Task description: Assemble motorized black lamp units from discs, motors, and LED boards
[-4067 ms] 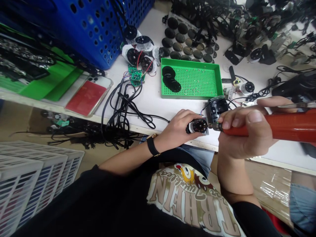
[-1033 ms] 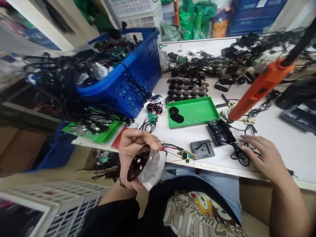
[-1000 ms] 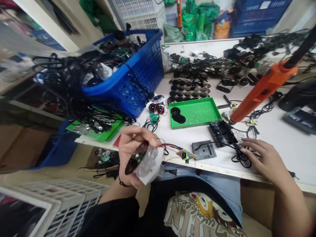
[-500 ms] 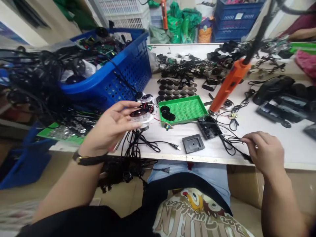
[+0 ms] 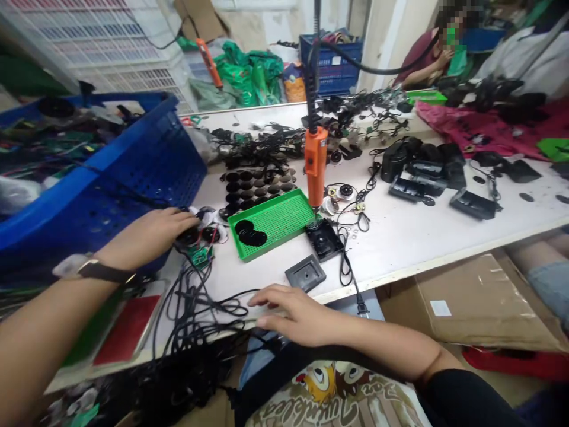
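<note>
The left hand (image 5: pixel 146 231) reaches out with its fingers curved down at a round black disc (image 5: pixel 189 236) in a clear plastic shell. Whether it is closed on the disc or only resting there cannot be told, as the fingers cover part of it. A small green circuit board (image 5: pixel 200 256) lies just beside the fingertips. The disc looks light, but its thin clear shell may be brittle, so its outer edge seems the best place to take hold, clear of any wires.

The right hand (image 5: pixel 302 314) is open, fingers spread just beside a tangle of black cables (image 5: pixel 200 308) near the front edge of the surface (image 5: pixel 427 249). The cables are too jumbled to follow, and how they join the disc is hidden behind the left hand.
</note>
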The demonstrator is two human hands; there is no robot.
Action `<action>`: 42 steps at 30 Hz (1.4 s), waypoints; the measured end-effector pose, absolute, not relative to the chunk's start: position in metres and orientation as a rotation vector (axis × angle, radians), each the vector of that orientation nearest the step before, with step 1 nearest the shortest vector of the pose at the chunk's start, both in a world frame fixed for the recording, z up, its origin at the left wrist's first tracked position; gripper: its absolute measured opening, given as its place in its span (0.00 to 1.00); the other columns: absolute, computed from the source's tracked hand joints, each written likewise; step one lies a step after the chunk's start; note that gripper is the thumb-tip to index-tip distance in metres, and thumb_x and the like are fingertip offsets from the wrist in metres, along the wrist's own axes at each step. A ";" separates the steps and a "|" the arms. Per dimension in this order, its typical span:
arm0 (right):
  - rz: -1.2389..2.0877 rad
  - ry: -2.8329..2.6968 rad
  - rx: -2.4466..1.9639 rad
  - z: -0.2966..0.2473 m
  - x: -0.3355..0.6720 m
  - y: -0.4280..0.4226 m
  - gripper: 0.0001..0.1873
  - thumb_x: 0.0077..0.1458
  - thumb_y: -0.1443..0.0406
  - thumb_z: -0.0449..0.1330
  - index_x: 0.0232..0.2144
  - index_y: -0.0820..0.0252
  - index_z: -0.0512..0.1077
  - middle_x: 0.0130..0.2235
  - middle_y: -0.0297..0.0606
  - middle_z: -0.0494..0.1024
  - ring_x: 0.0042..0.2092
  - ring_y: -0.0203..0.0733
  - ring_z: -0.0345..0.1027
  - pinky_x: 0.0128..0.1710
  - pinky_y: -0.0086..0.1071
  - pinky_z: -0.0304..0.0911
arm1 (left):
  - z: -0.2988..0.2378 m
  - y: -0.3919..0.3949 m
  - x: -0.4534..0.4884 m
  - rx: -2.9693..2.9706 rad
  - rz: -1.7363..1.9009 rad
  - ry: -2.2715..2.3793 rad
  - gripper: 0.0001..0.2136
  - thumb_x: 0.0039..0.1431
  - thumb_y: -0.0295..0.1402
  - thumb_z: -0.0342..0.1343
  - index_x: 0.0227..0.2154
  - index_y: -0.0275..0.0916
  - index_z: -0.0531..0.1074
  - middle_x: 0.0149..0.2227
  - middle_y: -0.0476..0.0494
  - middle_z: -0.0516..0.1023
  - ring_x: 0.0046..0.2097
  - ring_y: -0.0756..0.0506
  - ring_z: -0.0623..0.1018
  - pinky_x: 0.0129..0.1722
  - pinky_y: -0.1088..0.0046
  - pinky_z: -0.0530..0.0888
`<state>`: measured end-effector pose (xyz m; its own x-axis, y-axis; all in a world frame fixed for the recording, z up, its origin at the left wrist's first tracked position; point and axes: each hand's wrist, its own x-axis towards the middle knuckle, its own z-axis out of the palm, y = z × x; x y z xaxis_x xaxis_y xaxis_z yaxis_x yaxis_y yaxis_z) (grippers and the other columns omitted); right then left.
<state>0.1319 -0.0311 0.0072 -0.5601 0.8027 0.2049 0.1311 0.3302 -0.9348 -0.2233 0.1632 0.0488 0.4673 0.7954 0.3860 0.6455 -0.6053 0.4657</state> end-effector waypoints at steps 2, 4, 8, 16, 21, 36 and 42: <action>1.235 -1.860 -0.904 0.007 0.179 -0.035 0.12 0.65 0.59 0.63 0.48 0.55 0.78 0.50 0.38 0.84 0.51 0.44 0.80 0.52 0.36 0.76 | 0.038 0.158 -0.231 2.660 0.674 1.193 0.14 0.60 0.46 0.59 0.37 0.42 0.82 0.39 0.44 0.85 0.43 0.40 0.76 0.58 0.51 0.71; 1.197 -1.749 -1.082 0.007 0.226 -0.038 0.12 0.69 0.58 0.58 0.46 0.55 0.78 0.46 0.39 0.85 0.48 0.44 0.80 0.49 0.38 0.76 | 0.032 0.144 -0.228 2.733 0.662 1.297 0.14 0.63 0.42 0.55 0.44 0.44 0.81 0.47 0.42 0.84 0.54 0.34 0.73 0.63 0.41 0.65; 0.972 -1.471 -1.505 -0.003 0.292 -0.028 0.14 0.66 0.54 0.60 0.43 0.57 0.79 0.44 0.42 0.84 0.46 0.46 0.79 0.49 0.42 0.74 | 0.033 0.094 -0.175 2.749 0.755 1.477 0.18 0.61 0.34 0.58 0.54 0.45 0.77 0.62 0.39 0.76 0.64 0.29 0.67 0.64 0.33 0.60; 0.685 -1.615 -1.560 -0.025 0.294 0.025 0.17 0.65 0.54 0.58 0.45 0.58 0.78 0.48 0.46 0.83 0.45 0.47 0.76 0.45 0.41 0.71 | 0.022 0.018 -0.058 2.350 0.747 1.154 0.16 0.64 0.38 0.61 0.54 0.45 0.77 0.49 0.42 0.83 0.52 0.38 0.80 0.55 0.57 0.77; 0.704 -1.802 -1.787 -0.021 0.258 0.042 0.18 0.62 0.53 0.60 0.48 0.57 0.76 0.33 0.38 0.79 0.34 0.45 0.69 0.36 0.36 0.60 | 0.009 0.000 -0.015 1.651 0.832 1.184 0.22 0.63 0.41 0.64 0.58 0.44 0.72 0.56 0.36 0.81 0.55 0.39 0.83 0.56 0.55 0.80; 1.424 -1.790 -1.491 0.046 0.263 -0.013 0.05 0.59 0.62 0.60 0.35 0.56 0.69 0.23 0.25 0.68 0.25 0.34 0.59 0.26 0.30 0.53 | 0.011 -0.033 0.057 0.616 0.879 0.740 0.22 0.71 0.49 0.52 0.62 0.48 0.68 0.58 0.38 0.80 0.59 0.35 0.81 0.59 0.44 0.78; 0.866 -1.806 -1.666 0.036 0.297 0.057 0.16 0.66 0.53 0.56 0.43 0.57 0.78 0.36 0.38 0.82 0.36 0.43 0.75 0.38 0.37 0.68 | 0.017 -0.031 0.039 0.230 0.841 0.874 0.23 0.66 0.51 0.58 0.54 0.38 0.75 0.44 0.33 0.86 0.45 0.36 0.87 0.49 0.55 0.83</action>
<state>0.2969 0.0567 0.0365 -0.0989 0.9943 -0.0408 0.6542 0.0341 -0.7556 0.0388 -0.0315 0.0171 0.3535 0.7312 -0.5834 -0.5548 0.6661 0.4985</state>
